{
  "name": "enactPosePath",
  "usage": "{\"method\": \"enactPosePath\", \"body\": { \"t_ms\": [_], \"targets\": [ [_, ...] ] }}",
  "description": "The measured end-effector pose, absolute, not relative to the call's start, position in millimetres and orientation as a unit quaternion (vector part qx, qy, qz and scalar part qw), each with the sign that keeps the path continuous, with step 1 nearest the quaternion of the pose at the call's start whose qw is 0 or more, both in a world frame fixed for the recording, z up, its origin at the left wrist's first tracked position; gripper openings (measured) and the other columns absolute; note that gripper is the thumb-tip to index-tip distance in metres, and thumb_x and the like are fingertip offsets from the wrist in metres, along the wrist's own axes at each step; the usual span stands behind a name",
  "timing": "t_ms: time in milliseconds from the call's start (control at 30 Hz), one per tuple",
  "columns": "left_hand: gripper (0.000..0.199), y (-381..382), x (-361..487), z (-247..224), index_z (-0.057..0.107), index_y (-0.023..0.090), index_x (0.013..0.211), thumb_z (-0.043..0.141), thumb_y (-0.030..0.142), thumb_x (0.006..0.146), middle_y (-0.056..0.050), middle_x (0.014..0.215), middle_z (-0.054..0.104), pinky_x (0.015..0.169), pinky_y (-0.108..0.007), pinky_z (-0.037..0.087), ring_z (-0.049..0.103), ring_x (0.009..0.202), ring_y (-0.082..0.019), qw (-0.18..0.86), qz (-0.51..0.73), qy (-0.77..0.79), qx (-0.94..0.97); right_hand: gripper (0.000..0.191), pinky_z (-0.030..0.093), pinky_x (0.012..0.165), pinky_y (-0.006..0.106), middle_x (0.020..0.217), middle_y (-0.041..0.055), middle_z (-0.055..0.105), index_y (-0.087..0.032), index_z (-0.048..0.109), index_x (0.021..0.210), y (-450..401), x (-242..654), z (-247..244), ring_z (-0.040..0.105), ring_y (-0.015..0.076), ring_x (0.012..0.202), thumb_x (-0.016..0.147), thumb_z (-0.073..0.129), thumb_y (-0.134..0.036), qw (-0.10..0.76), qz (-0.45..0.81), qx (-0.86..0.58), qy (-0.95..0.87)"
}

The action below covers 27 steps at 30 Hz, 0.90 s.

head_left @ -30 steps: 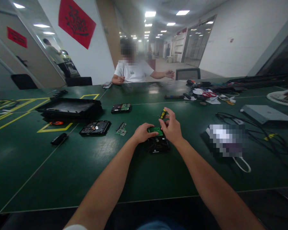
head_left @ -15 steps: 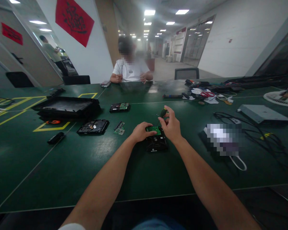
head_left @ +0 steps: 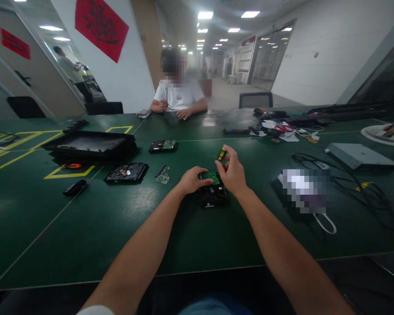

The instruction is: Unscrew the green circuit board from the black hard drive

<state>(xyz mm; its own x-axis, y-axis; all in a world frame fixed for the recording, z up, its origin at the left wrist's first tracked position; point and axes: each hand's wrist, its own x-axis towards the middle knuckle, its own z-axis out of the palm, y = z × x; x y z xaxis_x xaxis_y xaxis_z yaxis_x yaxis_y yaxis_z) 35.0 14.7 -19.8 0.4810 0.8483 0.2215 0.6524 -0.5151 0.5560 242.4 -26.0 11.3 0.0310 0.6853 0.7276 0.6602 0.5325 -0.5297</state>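
Observation:
A black hard drive (head_left: pixel 214 197) lies flat on the green table in front of me, with a green circuit board (head_left: pixel 210 176) on its far half. My left hand (head_left: pixel 193 179) grips the drive's left side, its thumb resting across the board. In my right hand (head_left: pixel 233 173) is a small yellow-and-black screwdriver (head_left: pixel 222 153), pinched by the fingers and tilted over the drive's far right part. My right hand hides where its tip ends. Left of the drive lies a loose green circuit board piece (head_left: pixel 163 174).
Two more hard drives, an opened one (head_left: pixel 126 173) and one with a green board (head_left: pixel 163 146), lie to the left. Behind them is a black tray (head_left: pixel 92 146). A grey metal box (head_left: pixel 361 156) and black cables (head_left: pixel 364 186) occupy the right. Across the table sits a person (head_left: pixel 179 96).
The screwdriver handle has turned, showing more yellow; both hands stay around the drive. The person opposite has lowered one hand toward the table.

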Motion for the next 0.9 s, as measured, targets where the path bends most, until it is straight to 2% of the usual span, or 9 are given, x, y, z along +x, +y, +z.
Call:
{"method": "enactPosePath", "body": {
  "t_ms": [100, 300, 533, 733, 900],
  "targets": [
    [0.062, 14.8, 35.0, -19.8, 0.071, 0.019, 0.130, 0.077, 0.061, 0.085, -0.011, 0.124, 0.073, 0.098, -0.039, 0.054, 0.068, 0.114, -0.030, 0.205, 0.243, 0.448, 0.836, 0.064, 0.063, 0.071, 0.040, 0.125, 0.0114, 0.070, -0.031, 0.036, 0.155, -26.3, 242.8, 11.8, 0.073, 0.0233, 0.082, 0.098, 0.063, -0.034, 0.522, 0.001, -0.484, -0.702],
    [0.061, 15.0, 35.0, -19.3, 0.071, 0.020, 0.129, 0.077, 0.060, 0.084, -0.012, 0.127, 0.072, 0.100, -0.040, 0.054, 0.067, 0.116, -0.030, 0.211, 0.239, 0.451, 0.834, 0.068, 0.062, 0.069, 0.040, 0.113, 0.0093, 0.073, -0.030, 0.029, 0.159, -26.2, 243.8, 10.4, 0.071, 0.0213, 0.072, 0.098, 0.061, -0.030, 0.523, 0.030, -0.494, -0.694],
    [0.062, 13.8, 34.8, -16.8, 0.071, 0.017, 0.130, 0.075, 0.061, 0.086, -0.013, 0.127, 0.072, 0.101, -0.042, 0.053, 0.068, 0.116, -0.031, 0.208, 0.235, 0.446, 0.838, 0.064, 0.061, 0.069, 0.038, 0.117, 0.0099, 0.072, -0.030, 0.035, 0.156, -27.2, 242.4, 11.9, 0.069, 0.0198, 0.073, 0.099, 0.062, -0.036, 0.524, 0.023, -0.490, -0.696],
    [0.063, 14.0, 34.4, -17.9, 0.070, 0.017, 0.131, 0.075, 0.061, 0.086, -0.013, 0.129, 0.072, 0.102, -0.041, 0.053, 0.067, 0.118, -0.031, 0.209, 0.234, 0.449, 0.837, 0.068, 0.062, 0.075, 0.042, 0.117, 0.0116, 0.072, -0.028, 0.029, 0.159, -27.1, 242.6, 9.9, 0.071, 0.0210, 0.073, 0.098, 0.058, -0.029, 0.535, 0.029, -0.497, -0.683],
    [0.062, 14.7, 34.3, -19.1, 0.070, 0.018, 0.130, 0.076, 0.061, 0.086, -0.013, 0.128, 0.072, 0.101, -0.040, 0.053, 0.067, 0.117, -0.030, 0.209, 0.236, 0.448, 0.836, 0.067, 0.061, 0.071, 0.041, 0.112, 0.0099, 0.071, -0.028, 0.034, 0.156, -27.4, 242.9, 10.4, 0.067, 0.0196, 0.067, 0.096, 0.064, -0.036, 0.543, 0.022, -0.502, -0.673]
  ]
}}
